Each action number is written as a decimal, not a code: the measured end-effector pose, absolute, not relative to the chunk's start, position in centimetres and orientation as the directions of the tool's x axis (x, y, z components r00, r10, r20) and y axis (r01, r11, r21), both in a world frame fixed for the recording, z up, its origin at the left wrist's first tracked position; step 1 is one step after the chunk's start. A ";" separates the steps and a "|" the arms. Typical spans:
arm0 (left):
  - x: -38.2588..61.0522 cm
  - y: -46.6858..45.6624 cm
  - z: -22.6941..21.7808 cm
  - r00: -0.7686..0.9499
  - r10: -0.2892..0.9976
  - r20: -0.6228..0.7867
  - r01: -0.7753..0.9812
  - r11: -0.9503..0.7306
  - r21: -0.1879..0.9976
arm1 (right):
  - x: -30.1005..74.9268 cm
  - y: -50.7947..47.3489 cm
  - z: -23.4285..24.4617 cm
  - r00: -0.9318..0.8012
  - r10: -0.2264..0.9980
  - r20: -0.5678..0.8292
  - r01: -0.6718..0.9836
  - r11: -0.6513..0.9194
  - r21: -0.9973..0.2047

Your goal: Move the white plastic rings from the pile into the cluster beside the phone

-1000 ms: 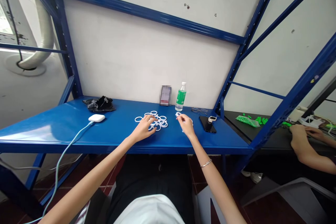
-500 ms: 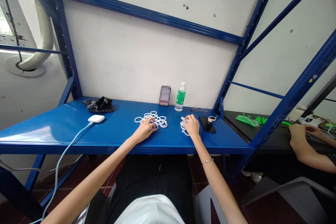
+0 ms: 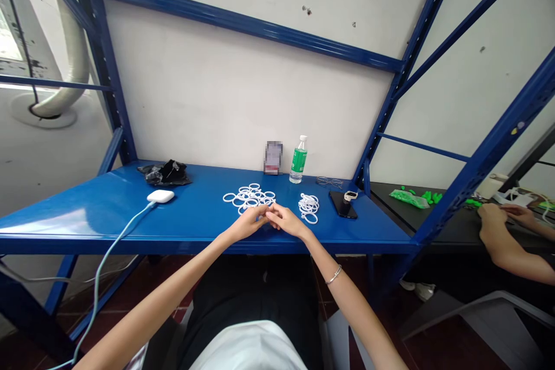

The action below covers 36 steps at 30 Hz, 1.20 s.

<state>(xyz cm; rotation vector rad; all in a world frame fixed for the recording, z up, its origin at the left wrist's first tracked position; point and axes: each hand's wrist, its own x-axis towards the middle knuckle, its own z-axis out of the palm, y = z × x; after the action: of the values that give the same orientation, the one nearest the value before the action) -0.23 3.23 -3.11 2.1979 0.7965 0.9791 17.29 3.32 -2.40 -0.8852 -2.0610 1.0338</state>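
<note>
My left hand (image 3: pixel 249 223) and my right hand (image 3: pixel 286 221) meet above the front of the blue table (image 3: pixel 191 217), fingertips together. Both are closed in a pinch; whatever lies between the fingers is too small or hidden to make out. Just beyond my left hand spreads a loose pile of white rings (image 3: pixel 252 192), partly covered by the fingers. A smaller cluster of white ring-shaped pieces (image 3: pixel 309 204) lies to the right of my right hand, apart from it.
A bottle (image 3: pixel 298 162) and a blurred upright card or screen (image 3: pixel 273 158) stand at the back. Glasses (image 3: pixel 329 182), a black phone (image 3: pixel 342 208) and a watch (image 3: pixel 349 197) lie right. Left are a black bag (image 3: pixel 167 172) and a cabled white case (image 3: pixel 160 196). A co-worker's hand (image 3: pixel 492 215) is far right.
My right hand has left the right-hand cluster and moved left to meet my left hand. My left hand has shifted slightly right and toward me, off the ring pile.
</note>
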 end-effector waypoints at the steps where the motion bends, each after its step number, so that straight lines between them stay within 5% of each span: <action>1: -0.2 3.2 -3.1 0.570 0.718 0.398 0.243 -0.611 0.754 | 17.1 3.6 -2.8 -0.553 0.802 0.224 0.241 0.411 -0.879; 7: -0.6 3.4 -3.0 0.703 0.667 0.249 0.046 -0.392 0.919 | 16.7 4.5 -4.0 -0.553 0.820 0.146 0.078 0.226 -0.971; 16: -1.1 4.3 -3.6 0.522 0.823 0.225 -0.119 -0.191 0.974 | 15.7 4.2 -4.2 -0.433 0.886 0.167 0.013 0.191 -0.981; 20: -0.4 4.3 -3.9 0.474 0.853 0.218 -0.177 -0.150 0.973 | 15.2 3.9 -4.0 -0.447 0.887 0.116 -0.029 0.116 -0.993; 28: 1.4 3.0 -3.9 0.549 0.816 0.180 -0.455 0.111 0.884 | 15.2 3.8 -3.9 -0.387 0.920 0.070 -0.388 -0.094 -0.917; 36: 1.3 2.9 -3.7 0.531 0.828 0.180 -0.550 0.176 0.816 | 15.3 4.1 -4.3 -0.401 0.911 0.096 -0.535 -0.148 -0.831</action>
<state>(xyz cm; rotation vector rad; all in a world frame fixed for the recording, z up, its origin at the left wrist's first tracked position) 1.34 2.92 -3.67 0.9808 0.3380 1.0023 15.32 4.08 -4.30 -0.5406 -1.0160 1.7515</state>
